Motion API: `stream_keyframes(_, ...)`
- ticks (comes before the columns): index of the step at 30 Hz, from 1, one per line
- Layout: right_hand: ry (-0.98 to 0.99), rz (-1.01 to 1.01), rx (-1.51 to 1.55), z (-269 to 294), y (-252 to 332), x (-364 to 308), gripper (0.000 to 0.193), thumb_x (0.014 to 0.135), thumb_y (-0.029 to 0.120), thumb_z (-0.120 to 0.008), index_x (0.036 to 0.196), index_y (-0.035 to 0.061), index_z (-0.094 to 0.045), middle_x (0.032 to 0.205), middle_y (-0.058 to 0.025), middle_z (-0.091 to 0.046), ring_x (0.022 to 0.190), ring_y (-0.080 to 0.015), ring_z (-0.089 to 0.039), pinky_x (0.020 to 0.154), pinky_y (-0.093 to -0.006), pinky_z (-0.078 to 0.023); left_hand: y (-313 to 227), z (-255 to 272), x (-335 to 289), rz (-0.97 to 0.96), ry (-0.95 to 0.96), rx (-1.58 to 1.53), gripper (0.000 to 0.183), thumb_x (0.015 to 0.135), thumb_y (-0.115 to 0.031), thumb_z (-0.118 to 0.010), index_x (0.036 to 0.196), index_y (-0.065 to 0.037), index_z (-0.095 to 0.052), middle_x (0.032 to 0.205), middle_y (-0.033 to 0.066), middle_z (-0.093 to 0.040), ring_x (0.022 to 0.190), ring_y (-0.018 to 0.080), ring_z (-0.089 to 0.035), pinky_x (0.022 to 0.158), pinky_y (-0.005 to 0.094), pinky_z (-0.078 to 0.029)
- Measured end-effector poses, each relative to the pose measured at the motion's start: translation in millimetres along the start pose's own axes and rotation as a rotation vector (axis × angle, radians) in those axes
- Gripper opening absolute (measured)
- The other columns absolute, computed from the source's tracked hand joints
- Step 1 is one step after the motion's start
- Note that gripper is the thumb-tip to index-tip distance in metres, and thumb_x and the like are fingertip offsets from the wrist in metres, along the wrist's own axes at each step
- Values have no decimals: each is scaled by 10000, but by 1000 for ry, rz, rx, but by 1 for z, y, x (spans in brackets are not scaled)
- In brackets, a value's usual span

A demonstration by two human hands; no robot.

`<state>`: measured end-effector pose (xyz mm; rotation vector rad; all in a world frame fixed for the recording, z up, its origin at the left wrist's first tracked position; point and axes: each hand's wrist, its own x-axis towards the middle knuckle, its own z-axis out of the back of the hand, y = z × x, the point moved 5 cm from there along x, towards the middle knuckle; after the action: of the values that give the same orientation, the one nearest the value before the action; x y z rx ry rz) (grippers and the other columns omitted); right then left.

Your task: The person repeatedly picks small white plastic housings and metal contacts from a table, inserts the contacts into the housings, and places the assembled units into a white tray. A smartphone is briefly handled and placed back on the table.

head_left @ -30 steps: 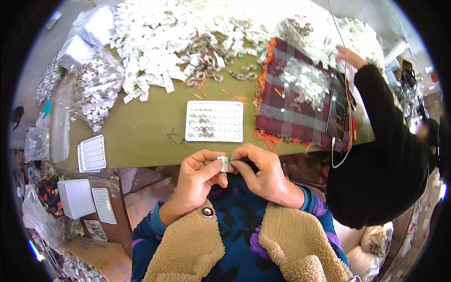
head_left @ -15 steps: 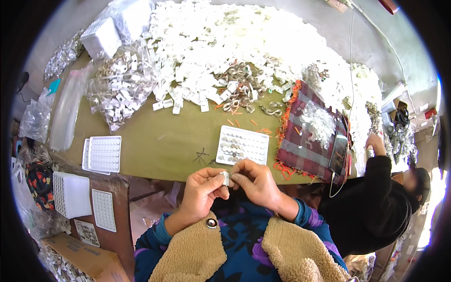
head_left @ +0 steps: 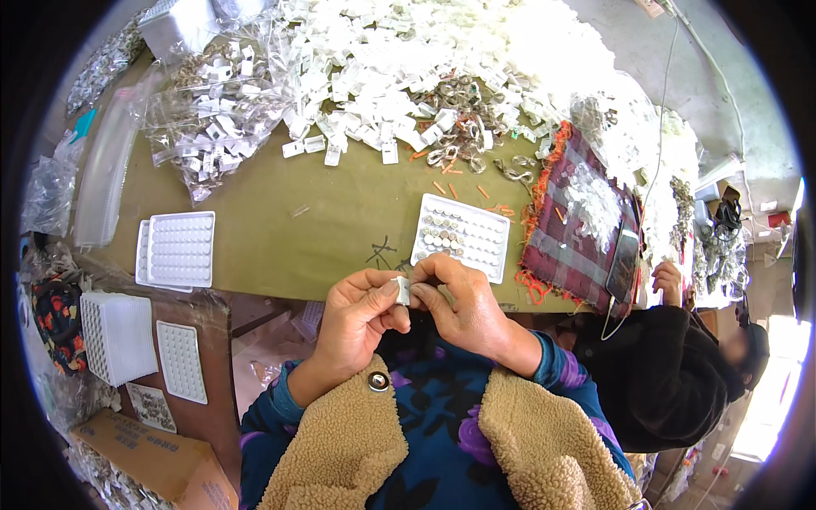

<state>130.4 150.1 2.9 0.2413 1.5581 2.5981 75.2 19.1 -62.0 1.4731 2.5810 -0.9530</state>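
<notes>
Just past the table's near edge, my left hand [head_left: 357, 319] pinches a small white plastic piece [head_left: 403, 291] between thumb and fingers. My right hand [head_left: 466, 308] is closed too, its thumb and fingertips pressed together right beside that piece. Whatever the right fingertips hold is hidden or too small to name. Beyond the right hand lies a white tray [head_left: 495, 262] with rows of round pockets, some filled with small round metallic parts. A large heap of similar white pieces [head_left: 340, 127] covers the far side of the table.
A plaid cloth [head_left: 544, 246] bears clear bits and a phone [head_left: 623, 268]. White trays [head_left: 180, 251] lie at the left. A clear bag [head_left: 208, 127] of white pieces sits behind them. A cardboard box [head_left: 144, 455] stands lower left. At right sits another person [head_left: 654, 365].
The view has shifted, so the table's things sit higher in the picture. My hands stay together at the white piece. The other person's hand has moved nearer the table's front edge.
</notes>
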Motion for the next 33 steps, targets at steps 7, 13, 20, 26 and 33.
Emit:
stream_keyframes(7,-54,76,-78,-7,6,-4,114,859,-75,-632,943,-10,-592,784,-115,-631,690,-229,-651,631,-318,-522,4,2,-2,-9,-35,45,187,978,-96,-587,1083,56,-620,871,159,-700,638,164,-672,598,254,-572)
stream_keyframes(13,15,159,-179,36,6,56,81,837,28,-689,907,-13,-689,805,-162,-662,699,-300,-663,625,-351,-517,-11,-11,0,-46,150,-71,306,1020,-149,-526,1289,-6,-496,991,122,-629,737,170,-647,616,292,-567)
stream_keyframes(20,-143,614,-795,36,-9,152,112,755,-4,-584,821,54,-654,847,-97,-579,828,-279,-585,757,-383,-456,-16,-8,-5,-18,182,-73,232,1040,-265,-474,922,-66,-479,842,47,-483,626,156,-544,513,288,-479)
stream_keyframes(26,-21,762,-1060,18,-30,173,56,736,66,-614,783,96,-619,838,-58,-526,842,-220,-563,802,-352,-425,-13,-5,-11,-8,118,-11,275,1036,-269,-482,839,-76,-479,773,49,-482,599,151,-496,511,285,-396)
stream_keyframes(33,-53,815,-1117,15,-36,174,48,687,135,-652,725,123,-623,839,-47,-559,847,-208,-573,789,-353,-410,-14,-11,-12,-66,78,62,290,1037,-275,-481,825,-77,-481,770,42,-494,604,133,-490,509,259,-375)
